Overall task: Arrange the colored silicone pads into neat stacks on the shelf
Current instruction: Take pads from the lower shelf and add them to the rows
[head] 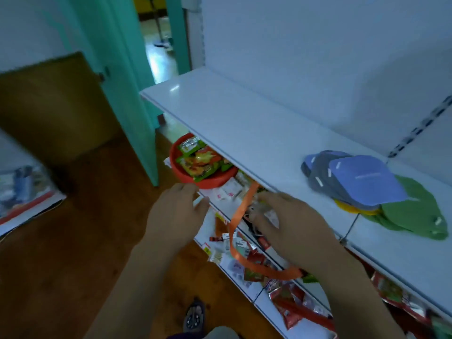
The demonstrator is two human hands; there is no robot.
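Note:
A loose pile of silicone pads lies at the right of the white shelf. Blue pads are on top, grey ones sit beneath to the left, a yellow edge shows under them, and green pads spread to the right. My left hand hovers below the shelf's front edge with relaxed fingers and holds nothing. My right hand is at the shelf's front edge, left of the pile, fingers spread and empty. Neither hand touches a pad.
Under the shelf a red bowl holds snack packets. Lower shelves carry many red and white packets. An orange ribbon dangles in front of them. A teal door stands to the left over a wooden floor.

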